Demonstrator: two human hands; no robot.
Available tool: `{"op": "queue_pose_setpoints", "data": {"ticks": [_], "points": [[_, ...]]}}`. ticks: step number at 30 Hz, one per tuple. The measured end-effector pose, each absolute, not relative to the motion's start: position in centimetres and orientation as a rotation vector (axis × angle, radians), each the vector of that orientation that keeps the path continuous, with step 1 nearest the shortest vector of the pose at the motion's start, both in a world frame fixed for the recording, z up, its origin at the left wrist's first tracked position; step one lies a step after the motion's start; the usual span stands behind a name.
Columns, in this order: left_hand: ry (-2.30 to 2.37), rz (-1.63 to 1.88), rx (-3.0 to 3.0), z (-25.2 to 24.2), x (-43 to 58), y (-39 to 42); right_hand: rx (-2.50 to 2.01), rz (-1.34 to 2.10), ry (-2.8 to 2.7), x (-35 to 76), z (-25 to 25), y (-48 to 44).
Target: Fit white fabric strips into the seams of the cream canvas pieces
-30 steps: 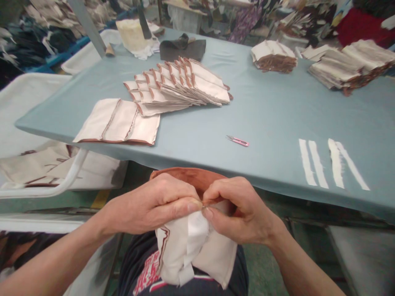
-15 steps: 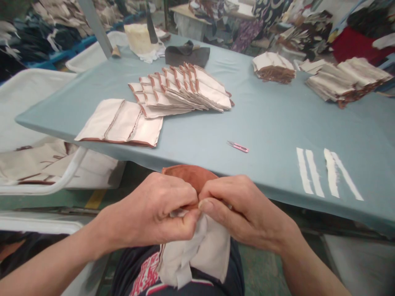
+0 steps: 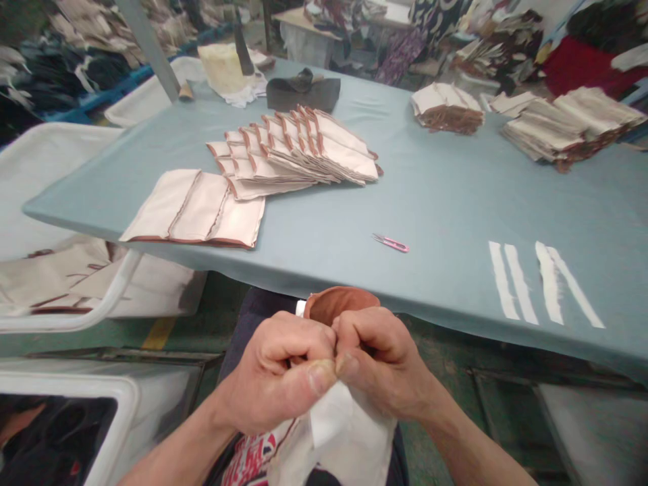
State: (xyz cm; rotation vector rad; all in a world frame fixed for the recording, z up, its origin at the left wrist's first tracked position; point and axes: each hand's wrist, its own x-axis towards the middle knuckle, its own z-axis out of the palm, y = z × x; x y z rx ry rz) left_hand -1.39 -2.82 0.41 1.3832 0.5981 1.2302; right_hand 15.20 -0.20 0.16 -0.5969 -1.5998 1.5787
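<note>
My left hand (image 3: 288,371) and my right hand (image 3: 379,358) meet over my lap, thumbs and forefingers pinched side by side. Between them they grip a sewn fabric piece (image 3: 367,422), off-white on the near side. Its rust-brown part (image 3: 341,302) curves up beyond my knuckles, close to the table edge. A white strip hangs below the fingers over the off-white cloth. The exact spot being pinched is hidden by my fingertips. On the table ahead lies a pair of pink thread snips (image 3: 391,243), apart from both hands.
The blue-covered table (image 3: 435,202) holds a flat off-white piece (image 3: 195,206), a fanned stack of brown-edged pieces (image 3: 298,148), two further piles at the back right, and several white strips (image 3: 549,283) at right. White bins (image 3: 116,283) stand at left.
Both hands have drawn closer together and shifted slightly, still pinching the cloth. The brown part now bows open more, and the view has tilted a little.
</note>
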Motion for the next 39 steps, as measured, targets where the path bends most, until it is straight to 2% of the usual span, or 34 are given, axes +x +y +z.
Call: {"op": "queue_pose_setpoints", "data": {"ticks": [4,8,12,17,24,31,39], "points": [[0.532,1.228,1.491,1.2,-1.2,-2.7,-0.662,1.570,-1.592,16.1,0.2,-0.6],[0.454,1.192,1.669,2.0,-1.2,-2.3,-0.653,1.715,-1.570,16.3,0.2,-0.8],[0.398,1.261,1.610,1.7,-0.5,-1.7,-0.578,1.792,-1.461,16.1,0.0,0.1],[0.376,1.179,1.738,1.6,-1.2,-0.5,-0.758,1.642,-1.691,17.5,1.1,2.1],[0.468,0.798,1.761,2.5,-4.8,0.1,-0.932,1.436,-2.055,20.7,1.8,2.4],[0.553,0.661,1.634,2.0,-5.6,-0.4,-0.834,1.303,-2.065,21.0,0.9,1.3],[0.666,0.502,1.811,4.1,-5.5,-0.3,-0.829,1.167,-2.063,21.4,1.1,1.0]]}}
